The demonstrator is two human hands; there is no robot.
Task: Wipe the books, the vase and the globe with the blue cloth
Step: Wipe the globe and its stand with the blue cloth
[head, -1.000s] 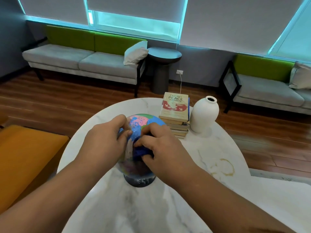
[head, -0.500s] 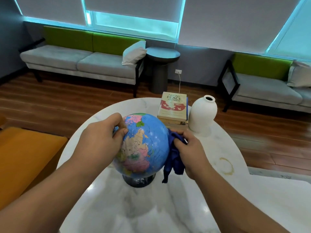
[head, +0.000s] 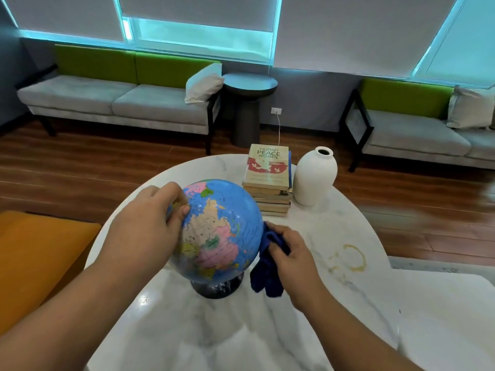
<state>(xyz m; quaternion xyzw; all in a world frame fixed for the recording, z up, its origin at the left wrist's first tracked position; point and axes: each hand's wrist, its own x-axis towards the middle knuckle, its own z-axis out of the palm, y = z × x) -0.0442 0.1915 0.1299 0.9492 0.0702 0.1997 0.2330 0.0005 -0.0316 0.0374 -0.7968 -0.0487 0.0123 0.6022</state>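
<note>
A blue globe [head: 222, 231] on a dark round base stands in the middle of the white marble table [head: 267, 330]. My left hand [head: 150, 223] grips the globe's upper left side, thumb on the map. My right hand [head: 294, 261] holds the bunched blue cloth [head: 265, 279] against the globe's lower right side; part of the cloth hangs down beside the base. Behind the globe is a stack of several books [head: 269, 180], and a white vase [head: 314, 176] stands upright just to their right.
Brownish ring stains [head: 351, 258] mark the table right of my right hand. An orange seat [head: 34, 253] sits left of the table. Grey sofas [head: 120, 103] with green backs and a dark round side table [head: 249, 103] line the far wall across the wooden floor.
My right hand has slid the cloth from the globe's front top round to its right side and downward. The globe has turned under my left hand, which stays on its left.
</note>
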